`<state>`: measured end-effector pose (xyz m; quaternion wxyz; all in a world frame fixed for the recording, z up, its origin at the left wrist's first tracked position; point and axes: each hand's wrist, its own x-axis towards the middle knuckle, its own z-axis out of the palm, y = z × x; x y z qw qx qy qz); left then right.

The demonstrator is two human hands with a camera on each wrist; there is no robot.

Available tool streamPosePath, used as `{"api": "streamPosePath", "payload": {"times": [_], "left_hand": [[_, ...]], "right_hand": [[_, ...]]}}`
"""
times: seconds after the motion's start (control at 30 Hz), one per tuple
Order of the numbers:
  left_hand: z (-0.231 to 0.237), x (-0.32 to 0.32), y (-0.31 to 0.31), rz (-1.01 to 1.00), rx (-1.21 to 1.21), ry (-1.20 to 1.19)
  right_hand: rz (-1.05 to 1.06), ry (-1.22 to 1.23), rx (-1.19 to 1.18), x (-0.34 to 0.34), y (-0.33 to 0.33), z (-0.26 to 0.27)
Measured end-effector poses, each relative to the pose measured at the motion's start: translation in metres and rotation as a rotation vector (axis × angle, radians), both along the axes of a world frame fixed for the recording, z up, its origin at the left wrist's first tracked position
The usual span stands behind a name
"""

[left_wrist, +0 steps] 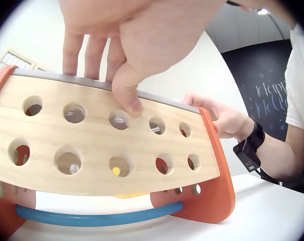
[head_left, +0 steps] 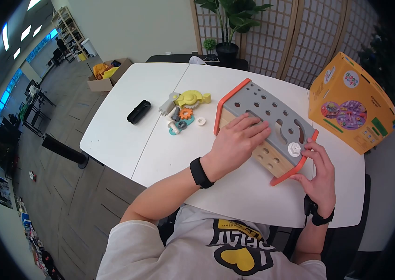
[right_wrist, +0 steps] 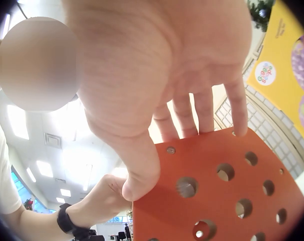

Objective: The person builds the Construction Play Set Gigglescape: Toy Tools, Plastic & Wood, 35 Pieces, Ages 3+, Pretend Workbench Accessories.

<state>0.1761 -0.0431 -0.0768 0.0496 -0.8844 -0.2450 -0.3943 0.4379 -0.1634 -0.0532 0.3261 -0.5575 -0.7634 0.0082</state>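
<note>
Nearest the right wrist lens, I record the right hand (right_wrist: 157,75), thumb and fingers gripping the corner of an orange end panel (right_wrist: 217,194). That panel belongs to a grey-topped wooden peg bench (left_wrist: 95,138), located between both hands on the white table (head_left: 113,121). I note the left hand (head_left: 236,144) with fingers extended and slightly parted over the bench top, thumb lowered onto the wooden front; pressure cannot be told. Just beside the right fingertips sits a white hex-headed piece (head_left: 294,149); I judge a stray finger could dislodge it. Uneven pressing could rock or slide the bench: leftward, into the white ring (head_left: 199,123), orange gear (head_left: 183,112) and yellow toy saw (head_left: 190,99) beyond the left hand; outward, into the printed yellow carton (head_left: 370,100) beyond the right.
</note>
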Motion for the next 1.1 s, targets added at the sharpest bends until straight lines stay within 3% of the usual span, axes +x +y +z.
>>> {"api": "streamPosePath", "payload": {"times": [0.53, 0.83, 0.9, 0.97, 1.03, 1.1], "left_hand": [[0.001, -0.016, 0.001, -0.088, -0.076, 0.051], [0.007, -0.05, 0.006, 0.096, -0.073, 0.001], [0.0, -0.071, 0.023, 0.166, -0.051, -0.116], [-0.006, -0.103, 0.043, 0.399, -0.041, -0.155], [-0.01, -0.136, 0.061, 0.671, -0.217, 0.044], [-0.02, -0.159, 0.074, 0.744, -0.319, 0.197]], "right_hand": [[-0.005, -0.021, -0.008, 0.0, 0.001, 0.003], [0.002, -0.027, 0.011, -0.004, -0.001, 0.001], [0.001, -0.023, 0.009, -0.004, -0.001, 0.001], [-0.002, -0.015, 0.007, -0.005, -0.001, 0.0], [-0.004, -0.012, 0.0, -0.003, 0.0, 0.0], [0.0, -0.008, -0.002, -0.002, 0.0, -0.001]]}}
